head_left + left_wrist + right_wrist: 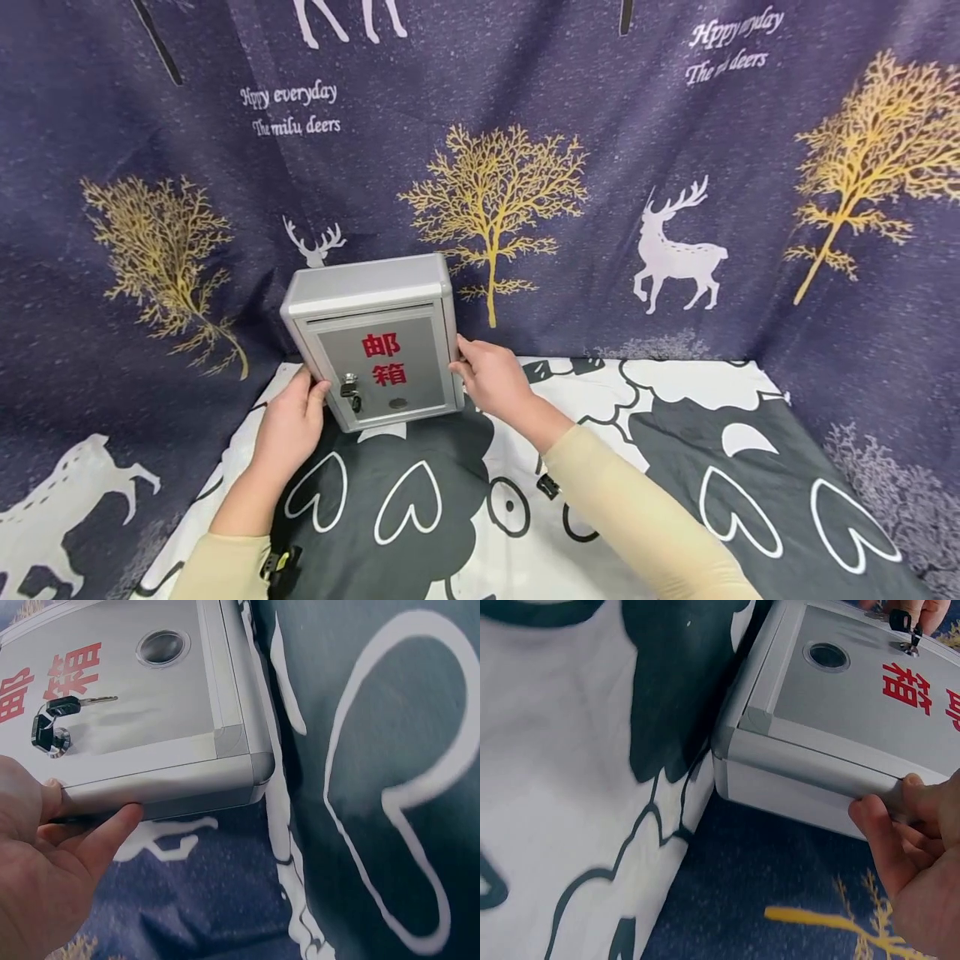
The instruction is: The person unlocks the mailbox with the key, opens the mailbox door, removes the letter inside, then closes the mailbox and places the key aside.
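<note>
Just before the backdrop, at the back of the sheet, we hold the box roughly upright, door toward us, between our left hand, gripping its left side, and our right hand, gripping opposite; keys hang nearer the left.

Your head view is bright and even, the box catching light on top; your wrist views look dimmer, bluish.
</note>
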Available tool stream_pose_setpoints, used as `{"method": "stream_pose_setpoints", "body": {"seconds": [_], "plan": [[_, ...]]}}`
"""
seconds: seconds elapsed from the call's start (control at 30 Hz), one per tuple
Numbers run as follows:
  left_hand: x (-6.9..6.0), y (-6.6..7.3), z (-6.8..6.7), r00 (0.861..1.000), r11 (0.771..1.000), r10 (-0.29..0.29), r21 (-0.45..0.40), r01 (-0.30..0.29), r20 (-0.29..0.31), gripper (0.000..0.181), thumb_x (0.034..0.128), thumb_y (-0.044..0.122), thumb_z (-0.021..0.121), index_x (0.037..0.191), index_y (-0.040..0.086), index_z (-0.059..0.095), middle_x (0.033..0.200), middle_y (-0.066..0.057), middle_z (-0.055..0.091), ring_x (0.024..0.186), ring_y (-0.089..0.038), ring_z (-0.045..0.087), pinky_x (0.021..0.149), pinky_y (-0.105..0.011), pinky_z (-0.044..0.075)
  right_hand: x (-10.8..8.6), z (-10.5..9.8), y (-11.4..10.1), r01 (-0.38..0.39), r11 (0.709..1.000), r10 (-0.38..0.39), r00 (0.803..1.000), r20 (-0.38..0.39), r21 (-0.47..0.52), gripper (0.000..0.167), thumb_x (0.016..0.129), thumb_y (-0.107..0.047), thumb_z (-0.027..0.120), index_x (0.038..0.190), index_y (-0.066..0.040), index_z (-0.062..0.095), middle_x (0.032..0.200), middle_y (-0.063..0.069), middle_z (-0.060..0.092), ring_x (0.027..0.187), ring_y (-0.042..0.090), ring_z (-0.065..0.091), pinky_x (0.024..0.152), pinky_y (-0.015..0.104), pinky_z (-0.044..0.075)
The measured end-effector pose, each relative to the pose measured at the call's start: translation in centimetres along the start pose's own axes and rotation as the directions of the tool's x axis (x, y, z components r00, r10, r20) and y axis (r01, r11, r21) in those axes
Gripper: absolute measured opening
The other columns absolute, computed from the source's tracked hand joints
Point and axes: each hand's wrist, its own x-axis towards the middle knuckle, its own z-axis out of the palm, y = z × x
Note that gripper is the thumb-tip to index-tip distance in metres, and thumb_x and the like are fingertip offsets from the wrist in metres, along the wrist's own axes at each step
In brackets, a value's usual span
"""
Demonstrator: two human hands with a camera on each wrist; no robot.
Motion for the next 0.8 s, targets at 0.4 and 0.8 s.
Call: {"method": "stream_pose_setpoints", "body": {"seconds": [0.4, 0.8], "plan": [[0.3, 2.3, 1.7, 0.997, 1.0, 0.003, -0.028, -0.001, 0.072, 0.018, 0.1164, 0.018, 0.061, 0.125, 0.002, 0.062, 0.096, -0.02, 0.072, 0.089, -0.051, 0.072, 0.079, -0.072, 0.053, -2.9, -1.7, 1.9, 0.002, 1.0, 0.0, 0.998, -0.066, 0.02, 0.049, 0.105, -0.019, 0.079, 0.143, 0.01, 0.069, 0.102, 0.01, 0.078, 0.082, 0.022, 0.075, 0.071, 0.038, 0.064], [1.1, 3.6, 3.5, 0.992, 0.999, 0.028, -0.033, -0.024, 0.122, 0.021, 0.1184, 0.02, 0.058, 0.13, 0.004, 0.063, 0.094, -0.015, 0.07, 0.084, -0.041, 0.071, 0.074, -0.065, 0.054, -4.8, -2.9, 3.0, -0.073, 0.997, 0.074, 0.993, -0.092, 0.006, 0.049, 0.104, -0.02, 0.08, 0.142, 0.009, 0.07, 0.104, 0.012, 0.079, 0.09, 0.027, 0.078, 0.079, 0.045, 0.065]]}}
